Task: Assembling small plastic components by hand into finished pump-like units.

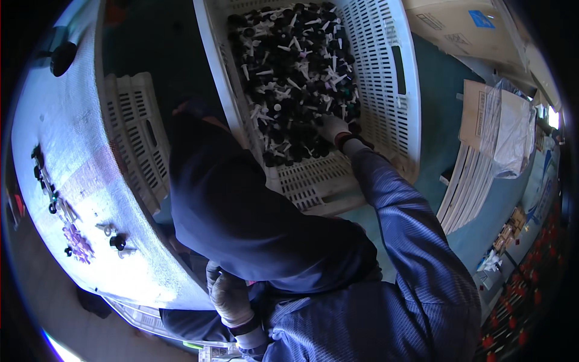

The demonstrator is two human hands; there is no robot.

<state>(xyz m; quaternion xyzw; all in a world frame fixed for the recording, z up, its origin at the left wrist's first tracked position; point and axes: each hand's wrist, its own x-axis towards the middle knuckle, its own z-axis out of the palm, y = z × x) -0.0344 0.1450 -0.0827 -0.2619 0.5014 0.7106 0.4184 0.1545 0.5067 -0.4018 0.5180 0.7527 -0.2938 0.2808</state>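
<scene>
My right hand (pixel 333 127), in a pale glove, reaches into a large white slatted plastic crate (pixel 380 66). Its fingertips are bunched together at a heap of small black and white plastic pieces (pixel 295 66); whatever they pinch is too small to make out. Many of the white pieces are thin and pointed, while the black ones look rounded. Down by the near end of the white-covered table, my gloved left hand (pixel 230 297) is held low with its fingers curled. What it holds, if anything, is hidden.
On the white-covered table (pixel 139 241) lie several black and clear pieces and a small purple cluster (pixel 78 244). Another slatted crate (pixel 137 127) stands beside the table. Flattened cardboard (pixel 479 117) leans at the right, below a big cardboard box (pixel 458 24). Red-tipped items (pixel 512 314) fill the lower right.
</scene>
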